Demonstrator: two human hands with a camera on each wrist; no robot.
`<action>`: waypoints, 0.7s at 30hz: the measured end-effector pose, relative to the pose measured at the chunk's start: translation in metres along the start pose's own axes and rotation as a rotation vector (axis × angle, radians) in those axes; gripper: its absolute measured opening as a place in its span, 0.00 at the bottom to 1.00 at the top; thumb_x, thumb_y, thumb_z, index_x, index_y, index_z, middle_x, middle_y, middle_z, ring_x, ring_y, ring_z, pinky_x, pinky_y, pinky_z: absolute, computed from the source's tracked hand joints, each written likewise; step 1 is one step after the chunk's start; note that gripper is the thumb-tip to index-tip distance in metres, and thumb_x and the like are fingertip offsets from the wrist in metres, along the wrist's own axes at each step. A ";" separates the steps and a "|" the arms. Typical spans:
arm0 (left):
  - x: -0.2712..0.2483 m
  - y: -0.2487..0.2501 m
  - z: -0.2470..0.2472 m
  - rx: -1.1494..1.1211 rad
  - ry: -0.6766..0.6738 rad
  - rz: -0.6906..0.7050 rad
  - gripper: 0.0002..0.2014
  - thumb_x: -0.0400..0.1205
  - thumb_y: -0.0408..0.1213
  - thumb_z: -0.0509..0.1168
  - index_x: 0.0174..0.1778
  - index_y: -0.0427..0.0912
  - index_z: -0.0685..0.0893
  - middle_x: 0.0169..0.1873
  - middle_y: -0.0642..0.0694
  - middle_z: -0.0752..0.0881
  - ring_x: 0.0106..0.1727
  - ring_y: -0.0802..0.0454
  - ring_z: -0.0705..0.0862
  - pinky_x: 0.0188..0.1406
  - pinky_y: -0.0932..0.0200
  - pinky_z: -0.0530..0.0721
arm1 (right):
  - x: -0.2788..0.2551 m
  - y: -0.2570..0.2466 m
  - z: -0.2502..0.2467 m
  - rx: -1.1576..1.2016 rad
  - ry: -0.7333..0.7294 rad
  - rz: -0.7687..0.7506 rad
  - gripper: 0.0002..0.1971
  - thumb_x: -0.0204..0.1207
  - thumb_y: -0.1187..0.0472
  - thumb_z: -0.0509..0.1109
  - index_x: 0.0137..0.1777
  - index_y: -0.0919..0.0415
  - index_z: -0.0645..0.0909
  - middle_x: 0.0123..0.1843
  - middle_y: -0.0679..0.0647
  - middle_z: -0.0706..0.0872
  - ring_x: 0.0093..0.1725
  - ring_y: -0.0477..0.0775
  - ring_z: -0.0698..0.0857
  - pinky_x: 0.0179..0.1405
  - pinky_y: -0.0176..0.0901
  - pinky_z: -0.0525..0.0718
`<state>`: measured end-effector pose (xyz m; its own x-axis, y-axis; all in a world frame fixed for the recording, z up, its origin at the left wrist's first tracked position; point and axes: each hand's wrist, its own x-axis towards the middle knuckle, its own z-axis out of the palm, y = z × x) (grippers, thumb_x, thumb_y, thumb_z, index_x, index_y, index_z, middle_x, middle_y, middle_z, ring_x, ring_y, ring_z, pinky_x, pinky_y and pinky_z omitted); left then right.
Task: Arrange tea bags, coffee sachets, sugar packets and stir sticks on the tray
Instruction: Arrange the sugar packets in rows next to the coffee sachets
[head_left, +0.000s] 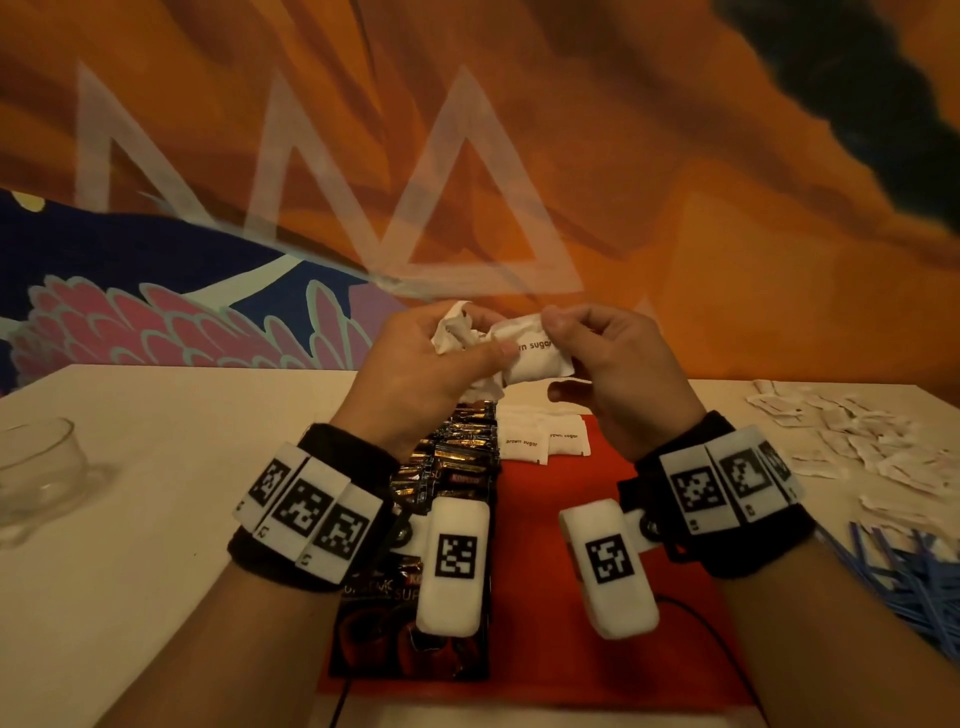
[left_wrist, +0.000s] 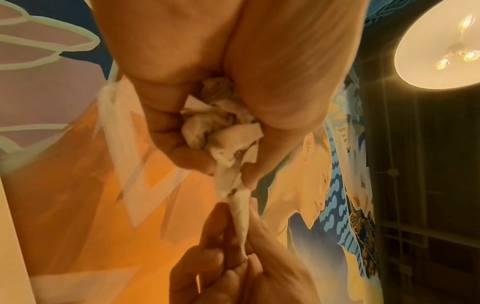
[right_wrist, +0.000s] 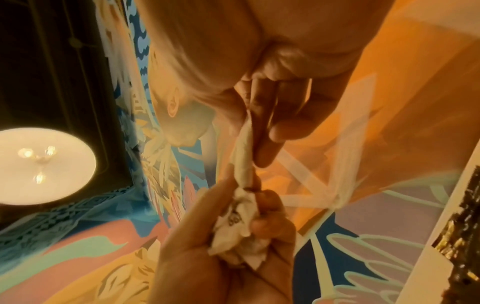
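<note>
Both hands are raised above the red tray (head_left: 550, 525). My left hand (head_left: 415, 364) grips a crumpled bunch of white sugar packets (head_left: 457, 327), also seen in the left wrist view as a wad (left_wrist: 221, 127). My right hand (head_left: 608, 353) pinches one end of a white brown sugar packet (head_left: 535, 348) between thumb and fingers; that packet (right_wrist: 242, 156) still reaches into the left hand's bunch. On the tray lie a column of dark coffee sachets (head_left: 457, 462) and two brown sugar packets (head_left: 543, 441).
A loose heap of white packets (head_left: 852, 441) lies on the white table (head_left: 156, 493) at the right, with blue stir sticks (head_left: 904, 577) nearer me. A glass cup (head_left: 36, 473) stands at the left edge. A painted wall rises right behind the table.
</note>
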<state>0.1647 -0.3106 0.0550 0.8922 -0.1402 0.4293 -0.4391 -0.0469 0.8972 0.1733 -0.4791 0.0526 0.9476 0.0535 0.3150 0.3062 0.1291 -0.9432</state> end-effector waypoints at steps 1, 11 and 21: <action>0.000 0.000 0.001 -0.023 0.021 0.002 0.04 0.78 0.26 0.73 0.44 0.38 0.86 0.34 0.46 0.89 0.37 0.49 0.89 0.34 0.58 0.87 | 0.000 0.001 0.000 -0.004 0.019 -0.031 0.04 0.82 0.62 0.69 0.45 0.60 0.81 0.38 0.55 0.87 0.35 0.50 0.85 0.23 0.37 0.81; 0.000 0.002 -0.003 -0.208 0.125 -0.093 0.03 0.80 0.30 0.70 0.43 0.42 0.87 0.35 0.44 0.90 0.37 0.47 0.87 0.28 0.58 0.82 | -0.002 0.006 -0.005 -0.265 -0.129 -0.362 0.13 0.76 0.75 0.73 0.55 0.59 0.88 0.39 0.63 0.92 0.34 0.51 0.89 0.32 0.40 0.85; 0.002 0.002 -0.005 -0.239 0.120 -0.173 0.03 0.78 0.30 0.72 0.38 0.37 0.87 0.33 0.39 0.90 0.39 0.39 0.89 0.44 0.45 0.87 | 0.002 0.004 -0.006 -0.106 -0.067 -0.202 0.17 0.71 0.73 0.77 0.58 0.59 0.85 0.36 0.54 0.91 0.37 0.54 0.87 0.39 0.44 0.85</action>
<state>0.1665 -0.3065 0.0584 0.9637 -0.0321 0.2649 -0.2555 0.1755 0.9507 0.1773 -0.4846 0.0486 0.8592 0.1030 0.5011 0.4998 0.0397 -0.8652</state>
